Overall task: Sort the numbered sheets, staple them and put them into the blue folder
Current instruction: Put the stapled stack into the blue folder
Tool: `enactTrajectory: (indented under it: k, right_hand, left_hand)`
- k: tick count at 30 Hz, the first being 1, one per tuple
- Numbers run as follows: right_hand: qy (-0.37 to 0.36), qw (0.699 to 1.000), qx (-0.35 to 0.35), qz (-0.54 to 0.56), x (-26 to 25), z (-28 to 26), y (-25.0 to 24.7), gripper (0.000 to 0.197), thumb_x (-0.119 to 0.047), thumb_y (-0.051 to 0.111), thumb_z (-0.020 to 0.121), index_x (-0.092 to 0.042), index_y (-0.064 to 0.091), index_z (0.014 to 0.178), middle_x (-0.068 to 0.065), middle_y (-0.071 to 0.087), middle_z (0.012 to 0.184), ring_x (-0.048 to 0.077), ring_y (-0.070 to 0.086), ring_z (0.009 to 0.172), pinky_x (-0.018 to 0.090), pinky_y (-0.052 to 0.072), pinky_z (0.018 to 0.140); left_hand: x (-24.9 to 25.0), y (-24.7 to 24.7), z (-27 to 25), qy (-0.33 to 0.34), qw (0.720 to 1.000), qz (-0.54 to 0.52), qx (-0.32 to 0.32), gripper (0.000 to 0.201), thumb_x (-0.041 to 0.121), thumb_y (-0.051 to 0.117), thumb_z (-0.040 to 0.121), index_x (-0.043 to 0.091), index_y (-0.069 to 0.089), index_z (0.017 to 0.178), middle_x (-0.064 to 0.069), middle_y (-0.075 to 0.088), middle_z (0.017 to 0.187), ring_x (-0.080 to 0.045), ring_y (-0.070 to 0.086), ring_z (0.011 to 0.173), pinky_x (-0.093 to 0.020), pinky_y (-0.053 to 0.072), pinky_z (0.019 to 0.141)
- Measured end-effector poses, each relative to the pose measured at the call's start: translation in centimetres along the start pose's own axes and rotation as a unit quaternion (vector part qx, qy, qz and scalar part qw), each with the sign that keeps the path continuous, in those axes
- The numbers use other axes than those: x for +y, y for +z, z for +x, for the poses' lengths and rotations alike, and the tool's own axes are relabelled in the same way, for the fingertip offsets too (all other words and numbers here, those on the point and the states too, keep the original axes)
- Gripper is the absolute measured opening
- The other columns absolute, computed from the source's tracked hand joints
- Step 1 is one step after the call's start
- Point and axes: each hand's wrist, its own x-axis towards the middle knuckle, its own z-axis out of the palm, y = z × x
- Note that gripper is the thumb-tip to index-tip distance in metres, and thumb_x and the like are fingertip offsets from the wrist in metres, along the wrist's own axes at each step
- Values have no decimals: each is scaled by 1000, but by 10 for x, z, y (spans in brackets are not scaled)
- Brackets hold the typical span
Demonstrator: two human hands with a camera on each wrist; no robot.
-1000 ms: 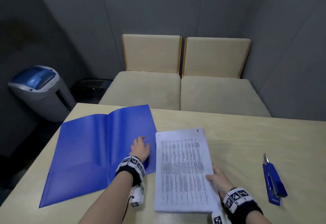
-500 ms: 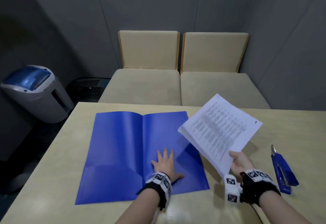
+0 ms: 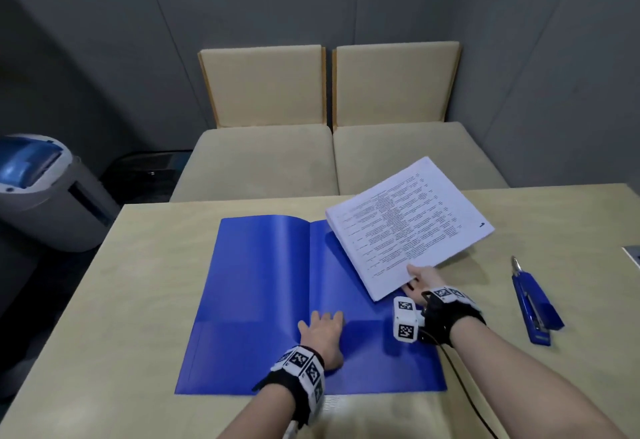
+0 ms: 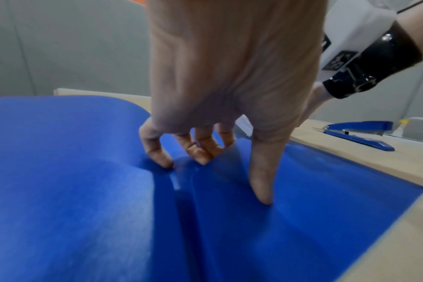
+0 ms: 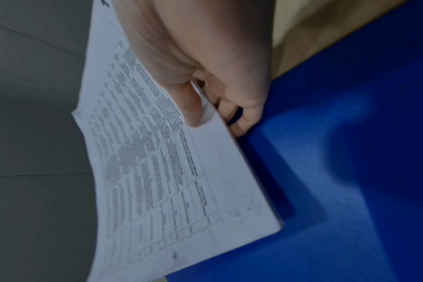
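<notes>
The blue folder (image 3: pixel 263 300) lies open on the table, its fold running down the middle. My left hand (image 3: pixel 320 333) presses flat on the lower part of the folder (image 4: pixel 73 190) beside the fold, fingers (image 4: pixel 260 171) spread on the inner pocket. My right hand (image 3: pixel 424 281) pinches the near edge of the printed sheet stack (image 3: pixel 408 220), thumb on top, and holds it tilted above the folder's right half. In the right wrist view the stack (image 5: pixel 157 171) hangs over the blue folder (image 5: pixel 350 171). The stack's top sheet carries a "1" at its right corner.
A blue stapler (image 3: pixel 533 307) lies on the table (image 3: pixel 138 283) to the right of my right wrist. A grey object (image 3: pixel 633 253) pokes in at the right table edge. Two beige seats (image 3: pixel 332 148) stand beyond the table; a grey-blue bin (image 3: pixel 45 189) stands at the left.
The right hand lifted the stack off the table and brought it over the folder's right half. The left hand went from the folder's right edge to its lower middle, fingers spread.
</notes>
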Motion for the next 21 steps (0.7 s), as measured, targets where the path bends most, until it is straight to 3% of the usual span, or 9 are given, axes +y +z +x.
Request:
enactTrajectory:
  k: [5,8,10,13,16,18,19,20,21]
  right_hand:
    - [-39,998,-37,-44,1,2,5,33,8,42,94,-8,49,122,11,61,106,20,59,82,34,47,84]
    - [-48,990,-66,-114,5,-3,1,37,12,42,92,-2,50,125,10,63,95,22,60,83,27,58,60]
    - [-52,984,-78,-153,4,-8,-4,42,17,41,89,3,48,129,16,63,106,28,59,91,29,57,60]
    - [-56,968,-104,-224,-2,-15,-13,45,21,39,88,-1,48,126,22,55,128,29,53,106,29,53,69]
    - [-45,946,-116,-300,-10,-19,-23,48,21,37,87,-2,47,128,20,57,126,30,54,108,33,50,72]
    - [-43,936,-104,-335,-12,-15,-26,53,23,34,86,0,44,133,20,56,129,33,54,111,35,50,71]
    - [-43,932,-93,-347,-11,-12,-26,53,24,34,85,2,43,133,22,55,130,36,54,114,36,50,71]
    - [-46,929,-77,-358,-10,-8,-25,53,25,34,85,4,43,133,23,54,131,38,52,118,39,50,73]
    - [-51,925,-66,-371,-9,-4,-25,53,25,35,85,5,44,133,22,54,131,39,52,120,44,51,79]
  left_hand:
    - [-9,3,-1,54,998,-37,19,37,11,62,75,20,45,107,-4,48,108,-27,36,110,-38,24,78]
    - [-11,5,-2,66,996,-49,26,33,10,59,75,25,35,92,3,41,97,-24,35,102,-38,25,77]
    - [-11,4,-3,67,995,-67,31,33,8,58,74,24,33,88,3,44,94,-23,34,96,-38,26,78]
    - [-12,5,-3,62,992,-104,34,32,8,57,72,24,33,85,3,47,93,-21,33,92,-36,25,75]
    - [-12,4,-4,50,989,-137,29,33,12,59,73,28,30,74,4,47,91,-21,37,93,-33,24,75]
    - [-11,3,-9,48,990,-117,64,30,21,61,76,31,32,76,3,49,93,-22,43,94,-33,29,78]
    - [-10,3,-13,54,989,-75,114,26,32,62,76,31,38,86,2,50,98,-23,47,94,-35,33,79]
    - [-10,7,-14,66,985,-25,157,38,49,62,71,27,44,97,1,50,101,-24,50,93,-37,37,79]
    - [-10,8,-17,74,988,12,135,65,67,59,61,24,48,108,0,52,104,-24,52,93,-39,42,79]
